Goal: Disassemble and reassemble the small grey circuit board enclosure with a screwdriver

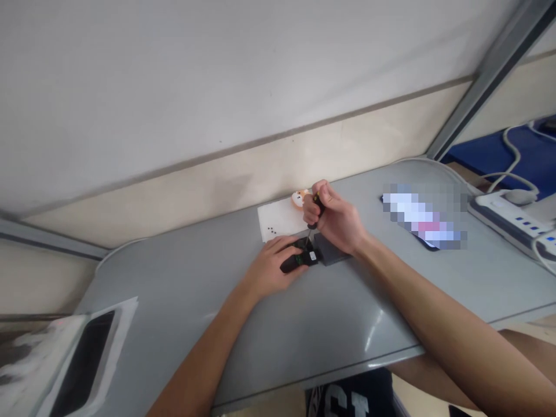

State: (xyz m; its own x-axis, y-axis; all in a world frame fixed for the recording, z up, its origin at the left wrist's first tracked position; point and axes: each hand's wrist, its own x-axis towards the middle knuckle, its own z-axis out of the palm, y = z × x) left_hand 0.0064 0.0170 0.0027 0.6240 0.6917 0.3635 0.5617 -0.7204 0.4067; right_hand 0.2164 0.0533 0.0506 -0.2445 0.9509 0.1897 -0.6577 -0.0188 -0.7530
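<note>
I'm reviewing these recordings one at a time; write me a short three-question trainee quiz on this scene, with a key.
1. Which hand grips the screwdriver? A) left B) both C) right
2. True or false: the left hand is well away from the black device.
3. Fill in: small dark bits show on the white ____ near the wall.

Key:
1. C, the right hand.
2. False; the left hand holds the black device.
3. Sheet.
</note>
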